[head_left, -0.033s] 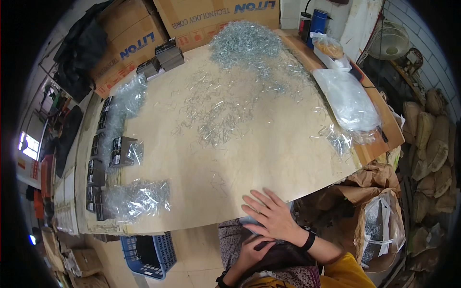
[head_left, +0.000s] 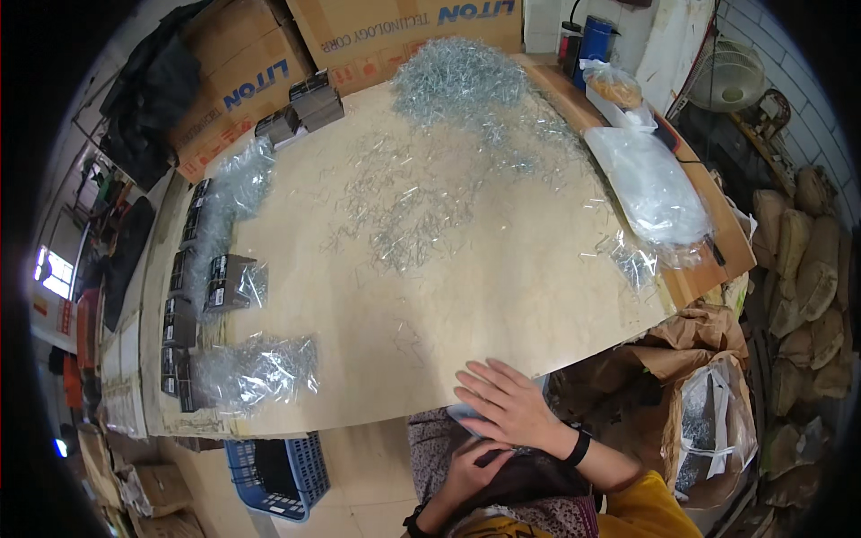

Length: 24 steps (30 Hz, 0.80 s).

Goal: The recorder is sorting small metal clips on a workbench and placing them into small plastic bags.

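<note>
My right hand [head_left: 509, 408] lies palm down over the table's near edge, its fingers stretched out and slightly apart. Just below it, in front of my lap, is my left hand [head_left: 473, 469], with fingers curled and thumb close to the right palm. What the left fingers hold, if anything, is hidden. A pale, shiny bit of something [head_left: 461, 413], perhaps plastic, shows between the hands and the table edge. A few thin metal pins [head_left: 408, 341] lie on the wooden tabletop [head_left: 341, 314] beyond the right fingertips.
Farther back are scattered pins [head_left: 404, 206] and a large pin heap [head_left: 462, 76]. Clear plastic bags [head_left: 260, 372] and dark small boxes [head_left: 224, 282] line the left side. Flat plastic bags [head_left: 650, 184] lie at right. A blue basket [head_left: 282, 475] and paper sack [head_left: 713, 430] stand below.
My right hand has shifted slightly down toward me, and its fingers have drawn a little closer together. The left hand stays almost still.
</note>
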### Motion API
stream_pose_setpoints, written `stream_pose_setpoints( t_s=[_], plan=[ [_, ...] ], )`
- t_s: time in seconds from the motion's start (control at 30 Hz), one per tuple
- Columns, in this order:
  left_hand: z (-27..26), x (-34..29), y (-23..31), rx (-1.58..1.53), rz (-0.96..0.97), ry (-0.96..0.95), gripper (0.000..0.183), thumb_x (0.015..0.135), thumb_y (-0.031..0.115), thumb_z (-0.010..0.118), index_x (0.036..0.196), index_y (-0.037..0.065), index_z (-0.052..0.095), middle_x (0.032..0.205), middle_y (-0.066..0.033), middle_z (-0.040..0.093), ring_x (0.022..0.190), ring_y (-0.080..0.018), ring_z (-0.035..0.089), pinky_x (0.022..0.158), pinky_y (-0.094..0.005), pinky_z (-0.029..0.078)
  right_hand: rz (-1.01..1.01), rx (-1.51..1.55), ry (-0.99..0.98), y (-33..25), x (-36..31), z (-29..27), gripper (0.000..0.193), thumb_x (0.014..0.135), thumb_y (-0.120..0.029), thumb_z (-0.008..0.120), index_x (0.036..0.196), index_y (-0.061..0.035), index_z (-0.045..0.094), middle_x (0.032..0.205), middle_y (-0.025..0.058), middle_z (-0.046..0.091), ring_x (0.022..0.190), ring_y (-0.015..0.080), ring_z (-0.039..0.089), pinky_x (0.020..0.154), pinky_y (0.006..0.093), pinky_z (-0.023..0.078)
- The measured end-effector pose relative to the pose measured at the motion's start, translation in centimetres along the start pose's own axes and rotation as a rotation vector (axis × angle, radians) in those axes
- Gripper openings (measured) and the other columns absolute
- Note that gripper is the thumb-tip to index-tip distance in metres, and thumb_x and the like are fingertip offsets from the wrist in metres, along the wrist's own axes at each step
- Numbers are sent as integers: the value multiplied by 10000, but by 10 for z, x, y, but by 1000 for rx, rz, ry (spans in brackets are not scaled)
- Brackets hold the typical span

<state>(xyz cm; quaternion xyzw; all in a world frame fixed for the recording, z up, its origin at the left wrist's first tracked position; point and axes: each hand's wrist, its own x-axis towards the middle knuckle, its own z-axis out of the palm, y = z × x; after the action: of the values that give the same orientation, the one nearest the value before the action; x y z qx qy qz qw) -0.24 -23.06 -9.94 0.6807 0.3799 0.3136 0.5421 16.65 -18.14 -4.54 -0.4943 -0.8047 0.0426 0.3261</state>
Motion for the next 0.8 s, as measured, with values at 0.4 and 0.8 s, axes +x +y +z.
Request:
stream_pose_setpoints(
  t_s=[0.4,0.8],
  plan=[
    [-3,4,-16,185,53,-72,120,789,85,765,901,60,730,880,-92,717,803,-243,641,737,-329,526,439,205,129,7,-112,1,214,806,-122,683,1018,-92,668,970,88,565,904,316,544,838,417,410],
    [-2,-2,-32,199,-67,-213,148,788,134,776,928,96,750,803,-125,656,730,-260,599,700,-346,515,516,625,-69,-13,-109,-9,373,851,42,653,1205,-77,634,1140,124,545,954,267,614,758,345,516]
  ],
)
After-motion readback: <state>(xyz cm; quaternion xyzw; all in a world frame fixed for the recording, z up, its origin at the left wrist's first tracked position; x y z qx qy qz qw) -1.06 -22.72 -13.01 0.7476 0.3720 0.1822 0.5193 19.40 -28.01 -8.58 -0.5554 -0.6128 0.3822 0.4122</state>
